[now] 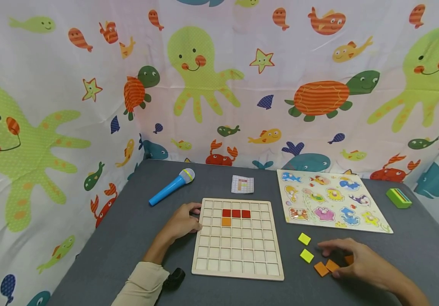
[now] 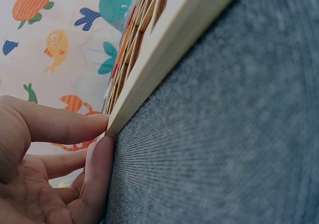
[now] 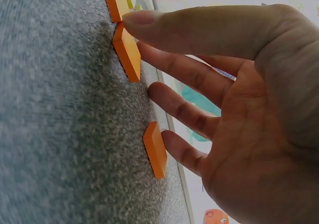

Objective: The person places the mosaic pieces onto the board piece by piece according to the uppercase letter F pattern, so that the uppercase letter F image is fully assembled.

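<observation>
A square wooden grid board (image 1: pixel 238 255) lies on the table with three red tiles (image 1: pixel 236 213) in a row and an orange tile (image 1: pixel 226 222) under the leftmost. At the board's left edge is my left hand (image 1: pixel 182 221); in the left wrist view, thumb and finger touch the wooden side (image 2: pixel 149 74). Over several loose orange tiles (image 1: pixel 321 269) to the right hovers my right hand (image 1: pixel 351 259), fingers spread and relaxed. Its thumb tip overlaps the middle orange tile (image 3: pixel 127 52) in the right wrist view, while the little finger is beside another orange tile (image 3: pixel 156 149).
Two yellow tiles (image 1: pixel 307 256) lie left of the right hand. Behind the board are a small pattern card (image 1: pixel 242 184) and a blue toy microphone (image 1: pixel 169 190). A sea-animal puzzle board (image 1: pixel 334 204) lies at the back right, with a green block (image 1: pixel 399 199) beyond it.
</observation>
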Demonstrator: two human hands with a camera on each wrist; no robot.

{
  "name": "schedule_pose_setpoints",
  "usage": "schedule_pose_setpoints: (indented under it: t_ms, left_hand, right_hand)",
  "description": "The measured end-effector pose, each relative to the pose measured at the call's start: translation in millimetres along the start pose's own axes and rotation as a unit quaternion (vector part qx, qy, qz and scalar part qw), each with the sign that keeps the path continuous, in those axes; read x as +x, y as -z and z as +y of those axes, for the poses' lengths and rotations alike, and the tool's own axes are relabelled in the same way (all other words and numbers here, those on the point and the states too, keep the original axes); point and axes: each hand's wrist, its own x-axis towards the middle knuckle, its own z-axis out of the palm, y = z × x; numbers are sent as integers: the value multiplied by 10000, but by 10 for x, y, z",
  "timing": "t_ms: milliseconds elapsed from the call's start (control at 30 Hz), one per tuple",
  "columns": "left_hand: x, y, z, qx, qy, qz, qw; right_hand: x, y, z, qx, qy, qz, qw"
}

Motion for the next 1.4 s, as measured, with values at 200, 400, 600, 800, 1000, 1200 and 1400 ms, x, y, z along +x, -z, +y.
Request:
schedule_pose_setpoints:
  t_ms: [200,400,600,800,1000,1200,1400]
  left_hand:
    - [3,-8,9,24,-4,6,10000]
    - [-7,-11,0,53,-38,79,9999]
    - [-26,-6,7,36,-49,74,10000]
    - [-15,-2,3,23,-92,89,9999]
    - [-11,-5,-11,52,-89,102,9999]
    - [-6,1,-20,55,-89,54,9999]
    - [-1,1,-29,18,-94,32,9999]
  right_hand:
    - [-19,14,40,91,80,-59,9999]
    - [-12,0,52,-160,102,59,9998]
    - [-3,-3,62,-174,69,140,9997]
    - [4,17,59,-135,-8,195,9997]
    - [23,9,56,-233,-105,277,9993]
    - [34,-1,28,-301,-212,455,9983]
    - [80,-23,-47,-360,-295,671,9967]
